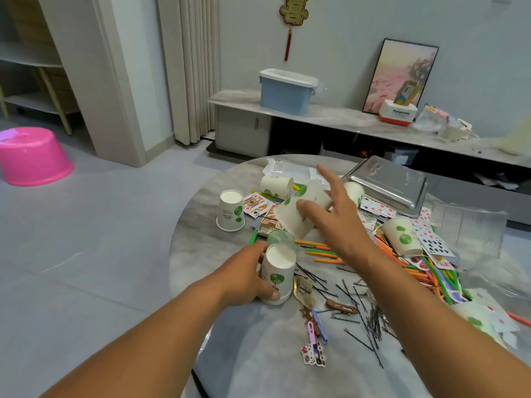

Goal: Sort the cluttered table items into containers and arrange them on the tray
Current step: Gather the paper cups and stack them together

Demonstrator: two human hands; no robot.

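My left hand (244, 278) grips an upside-down white paper cup (278, 272) with a green tree print, standing on the round marble table (207, 214). My right hand (330, 209) holds a second paper cup (290, 218) tilted above the clutter, thumb across its side and fingers spread behind it. More cups sit around: one upside down (231, 211), one on its side (275, 185), one by the tray (356, 191), one lying on the cards (402, 235). The metal tray (386, 180) lies upside down at the back right.
Playing cards (255, 205), coloured straws (324, 251), black hairpins (362, 308) and hair clips (314, 337) litter the table. A clear plastic box (468, 225) stands at the right. The table edge runs along the left; a pink tub (31, 158) sits on the floor.
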